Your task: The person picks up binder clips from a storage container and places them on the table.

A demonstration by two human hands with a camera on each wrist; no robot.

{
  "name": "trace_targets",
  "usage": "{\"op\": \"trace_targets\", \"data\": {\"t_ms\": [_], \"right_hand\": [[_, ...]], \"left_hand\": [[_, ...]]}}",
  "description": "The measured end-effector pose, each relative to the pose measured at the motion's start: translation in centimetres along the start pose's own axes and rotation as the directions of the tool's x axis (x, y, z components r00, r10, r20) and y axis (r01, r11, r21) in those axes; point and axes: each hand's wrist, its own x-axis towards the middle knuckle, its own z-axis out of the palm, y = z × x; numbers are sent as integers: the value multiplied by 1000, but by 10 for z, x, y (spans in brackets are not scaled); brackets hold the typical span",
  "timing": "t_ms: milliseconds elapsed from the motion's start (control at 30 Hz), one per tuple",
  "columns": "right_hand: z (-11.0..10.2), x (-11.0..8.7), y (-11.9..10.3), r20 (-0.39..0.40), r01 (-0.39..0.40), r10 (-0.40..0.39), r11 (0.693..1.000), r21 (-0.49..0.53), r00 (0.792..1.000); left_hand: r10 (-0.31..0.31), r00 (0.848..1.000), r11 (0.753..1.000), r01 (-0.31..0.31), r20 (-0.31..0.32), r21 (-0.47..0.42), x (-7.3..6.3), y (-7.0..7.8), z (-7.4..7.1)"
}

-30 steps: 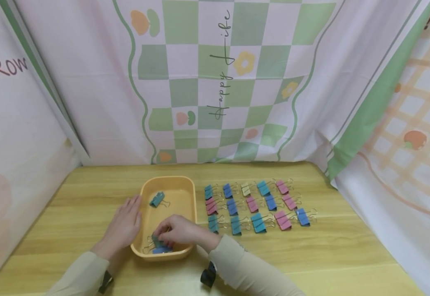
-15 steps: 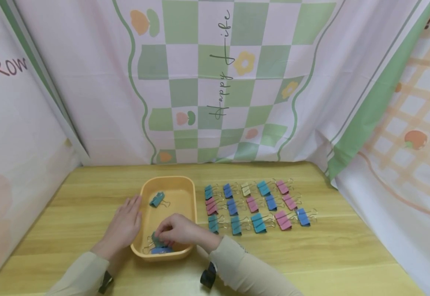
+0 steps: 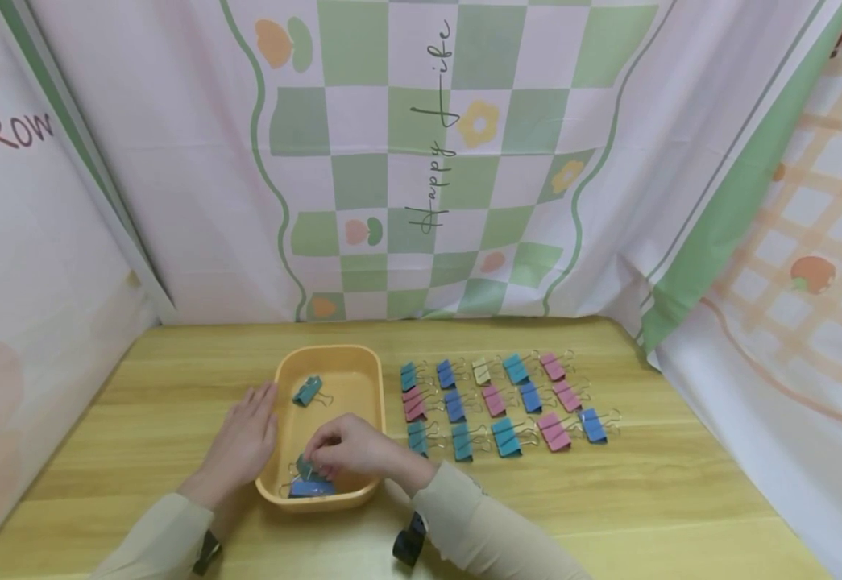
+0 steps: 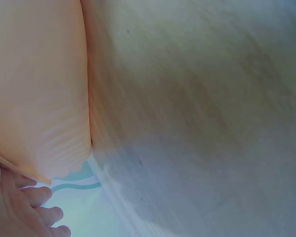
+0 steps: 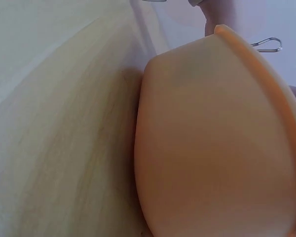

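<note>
My right hand reaches into the near part of a yellow-orange plastic tray, its fingertips pinching a dark teal binder clip. Right below that clip, a blue binder clip lies against the tray's near wall. Another teal binder clip sits alone toward the far left of the tray. My left hand rests along the left rim with fingers extended. In the left wrist view its fingers show beside the tray's outer wall. The right wrist view shows mostly tray wall, with the pinched clip out of sight.
Right of the tray, three rows of binder clips lie on the wooden table, among them a yellow clip, a pink clip and a blue clip. A patterned curtain hangs behind the table.
The right hand has shifted up slightly, and more of the blue clip shows beneath it. The left hand and the rows of clips have stayed put.
</note>
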Motion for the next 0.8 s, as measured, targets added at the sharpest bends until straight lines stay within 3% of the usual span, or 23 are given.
{"op": "trace_targets", "data": {"t_ms": [333, 800], "right_hand": [[-6, -5, -5, -20, 47, -47, 999, 26, 999], [-21, -15, -10, -70, 75, -62, 977, 200, 996]], "left_hand": [[-3, 1000, 1000, 3, -8, -4, -1, 0, 0], [-11, 1000, 1000, 11, 1, 0, -1, 1, -1]]}}
